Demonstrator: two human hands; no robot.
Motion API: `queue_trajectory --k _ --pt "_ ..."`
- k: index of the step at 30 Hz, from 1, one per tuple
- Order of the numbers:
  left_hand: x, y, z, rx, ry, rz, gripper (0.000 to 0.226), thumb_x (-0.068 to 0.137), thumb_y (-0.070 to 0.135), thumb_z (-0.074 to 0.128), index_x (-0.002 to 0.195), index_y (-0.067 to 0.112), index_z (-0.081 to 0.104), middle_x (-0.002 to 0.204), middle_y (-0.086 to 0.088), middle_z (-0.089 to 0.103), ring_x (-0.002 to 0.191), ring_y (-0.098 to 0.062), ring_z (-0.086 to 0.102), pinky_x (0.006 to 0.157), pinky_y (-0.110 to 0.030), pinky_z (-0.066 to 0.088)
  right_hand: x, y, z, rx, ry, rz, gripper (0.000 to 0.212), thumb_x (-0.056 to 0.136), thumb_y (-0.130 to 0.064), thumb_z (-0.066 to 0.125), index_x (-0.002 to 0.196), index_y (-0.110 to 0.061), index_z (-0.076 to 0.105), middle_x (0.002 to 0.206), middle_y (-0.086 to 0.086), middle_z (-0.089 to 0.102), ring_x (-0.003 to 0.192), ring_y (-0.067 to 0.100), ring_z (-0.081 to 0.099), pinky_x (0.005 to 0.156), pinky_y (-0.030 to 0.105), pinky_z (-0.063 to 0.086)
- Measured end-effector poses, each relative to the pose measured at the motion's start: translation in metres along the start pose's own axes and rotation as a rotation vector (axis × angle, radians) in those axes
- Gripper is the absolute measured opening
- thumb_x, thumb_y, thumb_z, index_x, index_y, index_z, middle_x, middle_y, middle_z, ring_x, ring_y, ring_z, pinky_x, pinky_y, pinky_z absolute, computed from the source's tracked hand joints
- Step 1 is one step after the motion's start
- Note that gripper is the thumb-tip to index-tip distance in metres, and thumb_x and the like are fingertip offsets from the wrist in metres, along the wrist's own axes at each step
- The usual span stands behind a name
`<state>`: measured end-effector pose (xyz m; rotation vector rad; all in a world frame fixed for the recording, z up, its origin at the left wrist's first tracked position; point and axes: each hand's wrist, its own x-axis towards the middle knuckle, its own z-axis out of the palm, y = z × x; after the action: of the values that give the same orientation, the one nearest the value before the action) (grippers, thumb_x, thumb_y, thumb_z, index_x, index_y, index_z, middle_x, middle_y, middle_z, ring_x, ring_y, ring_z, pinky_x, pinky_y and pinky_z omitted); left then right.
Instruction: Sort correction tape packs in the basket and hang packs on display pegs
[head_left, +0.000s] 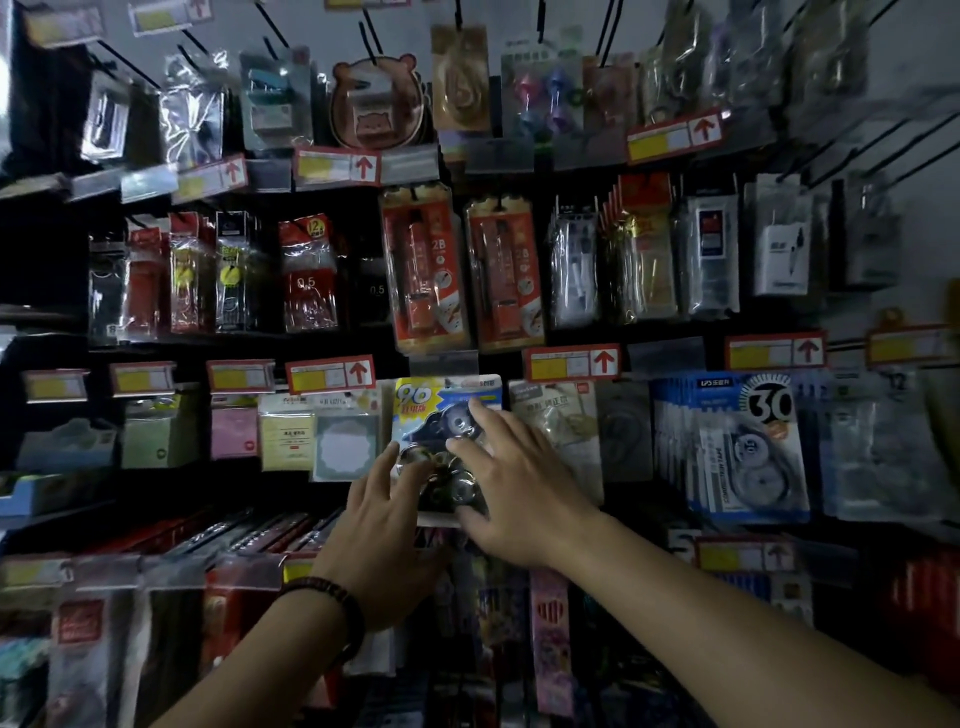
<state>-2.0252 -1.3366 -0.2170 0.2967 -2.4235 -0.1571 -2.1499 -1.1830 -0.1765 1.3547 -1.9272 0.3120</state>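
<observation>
A correction tape pack with a blue and yellow "96" card hangs in the third row of the display wall, at the middle. My right hand lies over its front with fingers spread, the thumb at the pack's lower edge. My left hand, with a dark bead bracelet on the wrist, touches the pack's lower left corner with straight fingers. The peg that bears the pack is hidden behind the card. No basket is in view.
More correction tape packs with a "30" card hang to the right. Sticky note pads hang to the left. Orange 2B pencil lead packs hang above. Red and yellow price tags line each row. Bare black pegs jut out at the top.
</observation>
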Motion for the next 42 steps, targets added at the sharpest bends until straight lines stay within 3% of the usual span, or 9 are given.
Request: queue_trajectory --k 6,14,17,21,28,33,36,39,42 --pt "-0.002 0.026 -0.007 0.118 0.042 0.073 0.09 0.096 0.05 0.068 0.165 0.039 0.012 0.177 -0.001 -0.013 0.165 -0.029 -0.002 0.132 -0.045 0.023 -0.037 0.032 -0.007 -0.123 0.108 -0.002 0.063 0.092 -0.042 0.058 0.15 -0.017 0.049 0.161 0.015 0.038 0.15 0.035 0.033 0.125 0.052 0.031" --pt "0.011 0.044 0.012 0.325 0.042 0.129 0.09 0.1 0.056 0.057 0.169 0.033 0.004 0.177 -0.001 -0.025 0.164 -0.034 -0.018 0.136 -0.051 0.009 -0.07 0.076 0.012 -0.229 -0.072 0.053 0.08 0.1 -0.056 0.044 0.168 -0.022 0.019 0.177 0.009 -0.008 0.163 0.03 -0.002 0.129 0.051 0.017" --pt "0.015 0.042 0.023 0.342 0.044 0.122 0.092 0.099 0.056 0.059 0.168 0.034 0.003 0.175 -0.002 -0.031 0.163 -0.035 -0.022 0.136 -0.054 0.006 -0.066 0.081 0.019 -0.242 -0.103 0.065 0.079 0.1 -0.058 0.043 0.167 -0.022 0.021 0.177 0.008 -0.01 0.163 0.03 -0.007 0.129 0.055 0.014" --pt "0.016 0.034 0.038 0.344 0.115 0.118 0.096 0.09 0.054 0.07 0.168 0.031 0.018 0.178 -0.004 -0.023 0.165 -0.037 -0.011 0.134 -0.057 0.012 -0.056 0.09 0.027 -0.234 -0.144 0.112 0.073 0.103 -0.06 0.039 0.164 -0.022 0.026 0.177 0.006 -0.011 0.163 0.03 -0.008 0.13 0.056 0.01" --pt "0.017 0.034 0.043 0.349 0.141 0.113 0.092 0.091 0.058 0.069 0.166 0.032 0.022 0.179 -0.004 -0.018 0.166 -0.036 -0.009 0.134 -0.057 0.015 -0.033 0.102 0.035 -0.19 -0.166 0.156 0.069 0.105 -0.061 0.04 0.159 -0.018 0.035 0.176 0.006 0.007 0.161 0.029 0.003 0.126 0.055 0.018" --pt "0.014 0.036 0.037 0.367 0.114 0.099 0.091 0.093 0.059 0.065 0.166 0.034 0.018 0.178 -0.003 -0.022 0.165 -0.034 -0.011 0.135 -0.053 0.012 -0.031 0.097 0.037 -0.137 -0.17 0.16 0.068 0.104 -0.06 0.041 0.158 -0.018 0.038 0.176 0.005 0.004 0.161 0.029 0.001 0.126 0.055 0.017" --pt "0.01 0.041 0.031 0.375 0.088 0.096 0.091 0.092 0.057 0.066 0.166 0.034 0.018 0.179 -0.006 -0.015 0.166 -0.035 -0.004 0.134 -0.053 0.016 -0.039 0.098 0.029 -0.102 -0.138 0.148 0.066 0.105 -0.058 0.042 0.158 -0.019 0.038 0.175 0.007 0.009 0.16 0.028 0.006 0.127 0.053 0.02" --pt "0.007 0.05 0.025 0.353 0.101 0.096 0.087 0.087 0.054 0.075 0.16 0.031 0.034 0.179 -0.01 0.005 0.163 -0.041 0.016 0.127 -0.06 0.033 -0.058 0.098 0.011 -0.064 -0.103 0.131 0.065 0.106 -0.055 0.043 0.16 -0.02 0.035 0.175 0.007 0.012 0.16 0.027 0.01 0.126 0.052 0.022" --pt "0.002 0.071 0.024 0.332 0.095 0.097 0.082 0.086 0.052 0.077 0.156 0.028 0.042 0.177 -0.013 0.014 0.16 -0.042 0.021 0.123 -0.062 0.039 -0.092 0.104 -0.01 -0.1 -0.001 0.152 0.063 0.103 -0.051 0.047 0.157 -0.02 0.041 0.17 0.009 0.026 0.154 0.03 0.025 0.121 0.052 0.034"
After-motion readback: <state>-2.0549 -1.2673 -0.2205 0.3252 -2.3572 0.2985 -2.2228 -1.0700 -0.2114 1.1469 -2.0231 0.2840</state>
